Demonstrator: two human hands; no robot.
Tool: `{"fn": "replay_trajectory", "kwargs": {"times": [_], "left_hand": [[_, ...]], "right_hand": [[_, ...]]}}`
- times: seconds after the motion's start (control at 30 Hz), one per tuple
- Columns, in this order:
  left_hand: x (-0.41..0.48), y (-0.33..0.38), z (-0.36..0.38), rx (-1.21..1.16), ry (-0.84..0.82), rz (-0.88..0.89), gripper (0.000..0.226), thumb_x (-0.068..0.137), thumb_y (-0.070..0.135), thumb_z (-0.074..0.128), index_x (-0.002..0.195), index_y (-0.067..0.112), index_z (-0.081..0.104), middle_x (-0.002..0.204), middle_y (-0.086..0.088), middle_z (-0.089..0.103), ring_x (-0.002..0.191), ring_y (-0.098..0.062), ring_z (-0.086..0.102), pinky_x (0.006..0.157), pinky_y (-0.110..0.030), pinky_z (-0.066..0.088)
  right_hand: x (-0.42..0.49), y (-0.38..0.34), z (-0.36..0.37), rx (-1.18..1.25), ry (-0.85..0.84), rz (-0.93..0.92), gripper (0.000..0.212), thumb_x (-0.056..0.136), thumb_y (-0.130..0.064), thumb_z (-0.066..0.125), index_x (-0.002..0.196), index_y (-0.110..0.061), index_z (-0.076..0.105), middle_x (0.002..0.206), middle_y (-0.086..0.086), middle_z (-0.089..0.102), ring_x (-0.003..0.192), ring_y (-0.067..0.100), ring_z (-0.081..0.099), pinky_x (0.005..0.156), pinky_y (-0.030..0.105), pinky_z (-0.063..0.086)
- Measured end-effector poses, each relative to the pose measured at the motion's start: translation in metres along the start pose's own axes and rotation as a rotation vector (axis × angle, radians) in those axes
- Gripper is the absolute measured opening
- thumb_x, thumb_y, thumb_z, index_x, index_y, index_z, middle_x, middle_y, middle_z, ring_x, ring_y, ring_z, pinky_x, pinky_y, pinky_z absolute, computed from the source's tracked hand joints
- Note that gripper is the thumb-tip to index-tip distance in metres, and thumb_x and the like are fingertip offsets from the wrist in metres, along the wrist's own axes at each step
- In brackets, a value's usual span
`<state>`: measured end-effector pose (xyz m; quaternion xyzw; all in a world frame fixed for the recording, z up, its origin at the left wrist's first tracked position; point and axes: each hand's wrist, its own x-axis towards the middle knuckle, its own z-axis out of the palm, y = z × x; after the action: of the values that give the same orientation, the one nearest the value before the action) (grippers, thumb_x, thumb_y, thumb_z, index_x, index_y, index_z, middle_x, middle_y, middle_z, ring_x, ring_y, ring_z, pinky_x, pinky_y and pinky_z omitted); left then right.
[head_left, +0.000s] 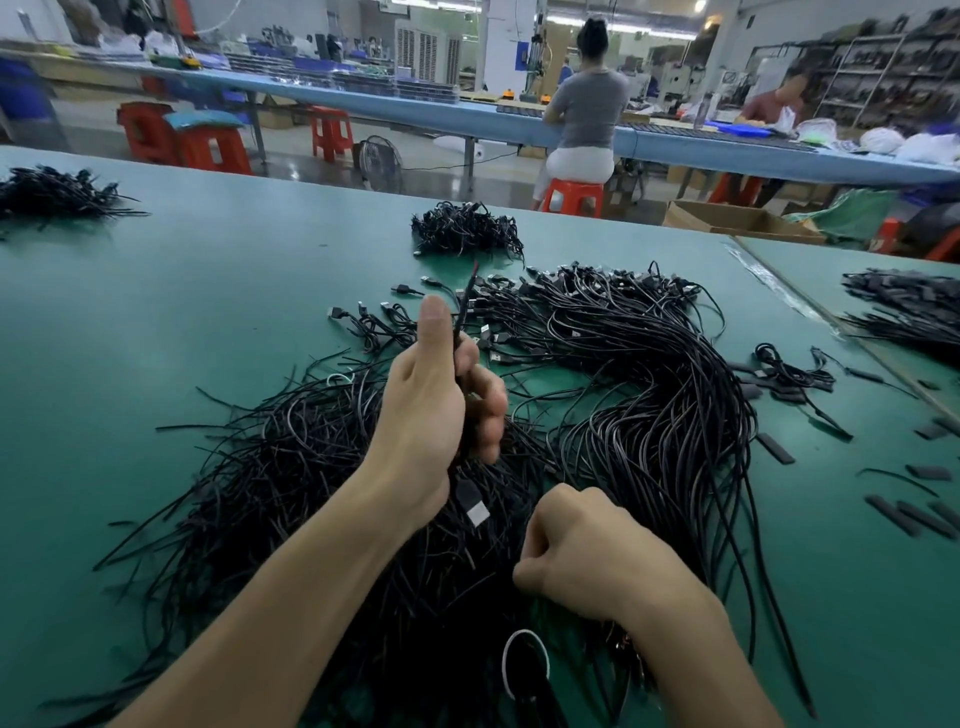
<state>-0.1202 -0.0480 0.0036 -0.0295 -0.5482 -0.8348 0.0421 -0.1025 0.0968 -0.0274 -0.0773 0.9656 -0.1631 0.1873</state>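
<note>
- At the near middle of the green desk (182, 312), the left hand (436, 410) is clenched round a black cable (464, 312), with the thumb straight up beside it. The fingers are blurred, so it is hard to tell whether the fist holds one strand or several.
- Above the thumb the cable's thin end sticks up and shows a red tip. Below the fist a flat USB plug (475, 501) with a pale metal end hangs just over the heap.
- The right hand (576, 545) sits nearer and to the right, knuckles up and fingers curled under. Its fingertips are hidden against the wires, so I cannot tell whether they pinch a strand.
- Under both forearms lies a tangled heap (291, 467) of thin, glossy black wires with loose cut ends fanning to the left. Its near edge is cut off by the frame.
- To the right, a long bundle (665, 395) of smooth cables curves from near to far and ends in plugs.
- A white ring (524, 660) lies near the bottom edge, partly covering something dark that cannot be made out.
- Flat, matt black sleeves (893, 514) lie scattered at the near right.
- A small pile (465, 231) sits farther off on the desk.
- Beyond the desk, a seated person (589, 104) is seen from behind, and everything there is soft and blurred.
</note>
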Motion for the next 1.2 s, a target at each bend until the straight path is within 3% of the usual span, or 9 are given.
{"fn": "replay_trajectory", "kwargs": {"times": [0.1,0.43,0.53,0.6,0.7,0.87,0.97,1.13,1.2], "left_hand": [[-0.002,0.0,0.001,0.045,-0.039,0.017,0.055,0.092,0.064,0.034,0.059,0.023,0.049,0.043,0.004,0.039,0.031,-0.007,0.027,0.029,-0.015,0.024],[-0.002,0.003,0.001,0.113,-0.053,0.02,0.064,0.081,0.073,0.027,0.06,0.022,0.057,0.048,0.01,0.029,0.037,-0.005,0.019,0.034,-0.018,0.016],[-0.003,0.003,0.002,0.099,-0.082,0.015,0.062,0.097,0.06,0.025,0.062,0.02,0.057,0.048,0.01,0.029,0.038,-0.005,0.019,0.035,-0.019,0.016],[-0.003,0.003,0.003,0.131,-0.076,0.018,0.062,0.105,0.048,0.022,0.06,0.021,0.056,0.047,0.01,0.029,0.038,-0.006,0.018,0.034,-0.019,0.016],[-0.006,0.003,0.006,0.162,-0.072,0.044,0.065,0.105,0.05,0.021,0.058,0.023,0.056,0.047,0.009,0.028,0.04,-0.009,0.017,0.037,-0.022,0.014],[-0.009,0.002,0.006,0.222,-0.151,0.041,0.074,0.105,0.05,0.016,0.052,0.021,0.058,0.045,0.007,0.028,0.039,-0.011,0.018,0.037,-0.02,0.017],[-0.009,-0.001,0.005,0.269,-0.227,0.039,0.065,0.103,0.04,0.025,0.052,0.02,0.061,0.041,0.011,0.032,0.036,-0.009,0.021,0.037,-0.017,0.021],[-0.01,-0.001,0.008,0.184,-0.372,-0.027,0.017,0.081,0.026,0.043,0.079,0.021,0.059,0.041,0.01,0.033,0.032,-0.006,0.021,0.037,-0.011,0.021],[-0.011,-0.002,0.008,0.157,-0.384,-0.029,0.027,0.082,0.025,0.045,0.104,0.019,0.06,0.042,0.01,0.033,0.031,-0.006,0.023,0.036,-0.012,0.021]], "right_hand": [[-0.001,-0.002,0.001,-0.007,-0.016,-0.005,0.02,0.078,-0.04,0.07,0.082,-0.02,0.066,0.08,-0.005,0.062,0.072,0.016,0.062,0.061,0.027,0.049],[-0.007,0.003,-0.013,0.072,-0.048,0.001,0.021,0.083,-0.039,0.077,0.079,-0.02,0.068,0.081,-0.001,0.065,0.066,0.016,0.058,0.063,0.03,0.052],[-0.015,0.007,-0.024,0.068,-0.007,0.009,0.023,0.084,-0.042,0.076,0.076,-0.022,0.068,0.073,-0.006,0.064,0.058,0.01,0.054,0.056,0.027,0.046],[-0.019,0.01,-0.03,0.07,0.046,0.022,0.021,0.087,-0.041,0.073,0.078,-0.023,0.068,0.077,-0.006,0.066,0.065,0.01,0.059,0.064,0.03,0.053],[-0.022,0.015,-0.035,0.102,0.204,0.042,0.018,0.092,-0.04,0.067,0.085,-0.024,0.066,0.086,-0.004,0.065,0.076,0.011,0.062,0.075,0.033,0.057],[-0.02,0.013,-0.042,0.398,0.734,-0.094,0.014,0.092,-0.029,0.068,0.079,-0.026,0.066,0.072,-0.014,0.064,0.069,-0.005,0.06,0.057,0.002,0.041],[-0.021,0.005,-0.041,0.562,0.912,-0.228,0.016,0.091,-0.024,0.071,0.078,-0.032,0.066,0.063,-0.014,0.064,0.069,-0.01,0.06,0.057,0.0,0.039],[-0.026,-0.011,-0.04,0.759,0.871,-0.46,0.013,0.089,-0.02,0.072,0.083,-0.032,0.071,0.074,-0.015,0.069,0.062,0.003,0.06,0.055,0.01,0.043],[-0.028,-0.014,-0.039,0.692,0.744,-0.516,0.014,0.089,-0.016,0.071,0.087,-0.03,0.074,0.072,-0.01,0.068,0.06,0.003,0.056,0.055,0.009,0.04]]}}
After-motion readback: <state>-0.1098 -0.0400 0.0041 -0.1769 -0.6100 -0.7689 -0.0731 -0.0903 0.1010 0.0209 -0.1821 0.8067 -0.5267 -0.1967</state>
